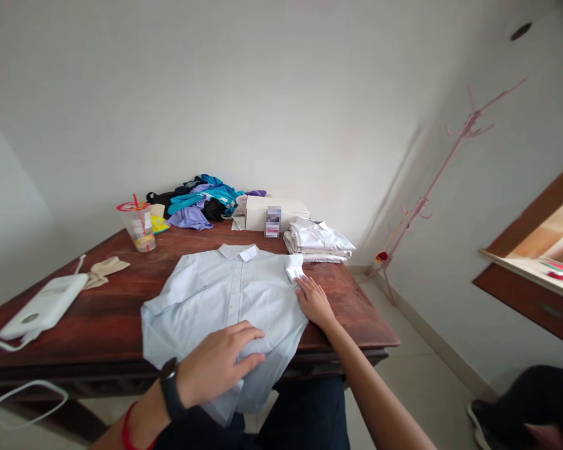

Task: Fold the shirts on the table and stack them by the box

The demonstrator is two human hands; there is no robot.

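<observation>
A pale blue, long-sleeved collared shirt (234,284) lies spread on the dark wooden table, its collar toward the wall and its hem hanging over the front edge. My left hand (220,359), with a watch on the wrist, is over the lower part of the shirt, thumb and fingers apart; whether it touches the cloth I cannot tell. On the shirt's right side, my right hand (314,301) lies flat with fingers stretched out, the fingertips at the bunched sleeve (294,269). Neither hand grips anything.
Behind the shirt are a stack of folded white clothes (319,240), a white box (256,214) and a heap of clothes (201,203). Left stand a plastic cup (141,228) and a white power bank (47,306) with a cable. A pink coat stand (443,169) leans into view.
</observation>
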